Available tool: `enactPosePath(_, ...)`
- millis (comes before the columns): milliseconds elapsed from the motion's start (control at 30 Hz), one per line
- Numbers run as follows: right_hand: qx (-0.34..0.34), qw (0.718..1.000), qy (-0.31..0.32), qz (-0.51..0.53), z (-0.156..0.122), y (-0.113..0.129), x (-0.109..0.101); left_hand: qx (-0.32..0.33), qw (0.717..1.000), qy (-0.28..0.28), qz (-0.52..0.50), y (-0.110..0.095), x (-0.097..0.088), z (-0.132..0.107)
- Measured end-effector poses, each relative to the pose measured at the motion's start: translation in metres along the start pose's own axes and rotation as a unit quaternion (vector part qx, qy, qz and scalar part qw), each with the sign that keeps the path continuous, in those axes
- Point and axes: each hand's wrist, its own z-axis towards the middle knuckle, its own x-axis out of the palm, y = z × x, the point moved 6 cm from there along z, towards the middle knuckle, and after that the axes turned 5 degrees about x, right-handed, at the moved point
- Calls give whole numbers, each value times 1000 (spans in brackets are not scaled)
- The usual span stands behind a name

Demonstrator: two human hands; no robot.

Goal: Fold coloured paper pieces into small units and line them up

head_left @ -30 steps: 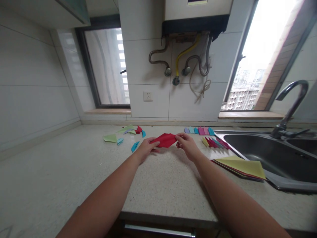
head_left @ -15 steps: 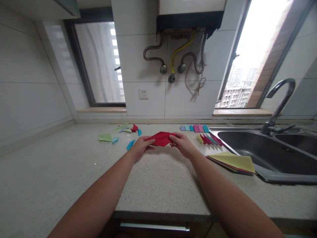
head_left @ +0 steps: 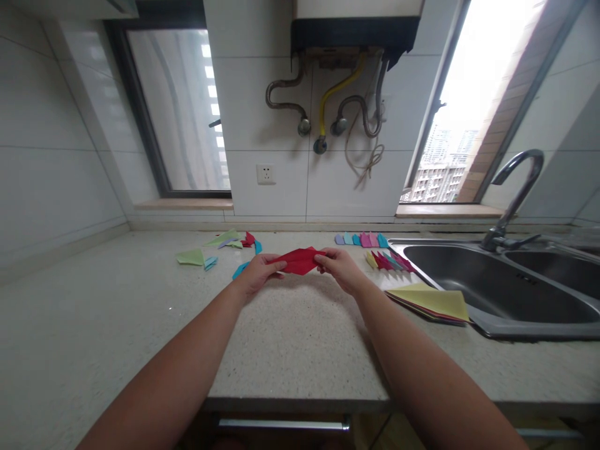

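Observation:
A folded red paper point(head_left: 300, 261) with pointed ends is stretched between my two hands, just above the counter. My left hand point(head_left: 259, 272) pinches its left end, thumb on top and fingers underneath. At the opposite end, my right hand point(head_left: 340, 267) grips the paper between thumb and fingers. Close beside my left hand lies a blue folded paper point(head_left: 240, 269), partly covered by it. Several more folded papers rest farther left, among them a green one point(head_left: 190, 257) and a light blue one point(head_left: 210, 262).
A row of small folded papers point(head_left: 364, 239) lies near the wall, with a second row point(head_left: 390, 261) in front. A stack of paper sheets point(head_left: 430, 302) sits beside the steel sink point(head_left: 487, 325). A faucet point(head_left: 520, 190) rises behind it. The counter's front edge point(head_left: 300, 400) is nearest me.
The whole view has shifted slightly, so the scene sits a little farther left. Both hands keep hold of the red paper, whose shape looks almost the same.

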Motion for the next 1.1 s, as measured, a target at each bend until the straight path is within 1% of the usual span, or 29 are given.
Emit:
enactPosePath(167, -10, 1000, -11, -22, 0, 4, -1, -1, 1000, -1, -1, 0, -1, -1)
enactPosePath(333, -29, 999, -20, -6, 0, 9, -5, -1, 1000, -4, -12, -2, 0, -1)
enactPosePath(533, -42, 998, -40, 3, 2, 8, -15, 9, 999, -46, -5, -2, -7, 1)
enactPosePath(633, -40, 998, -45, 4, 2, 8, -17, 17, 998, -63, -3, -2, -11, 2)
enactPosePath(833, -18, 1000, -25, -4, 0, 8, -18, 30, 996, -84, 2, -5, -18, 2)
enactPosePath(1000, -15, 998, -56, -33, 0, 8, -27, 40, 995, -94, 22, -7, -20, 2)
enactPosePath(1100, -16, 997, -57, -49, 0, 8, -28, 42, 995, -89, 35, -6, -19, 3)
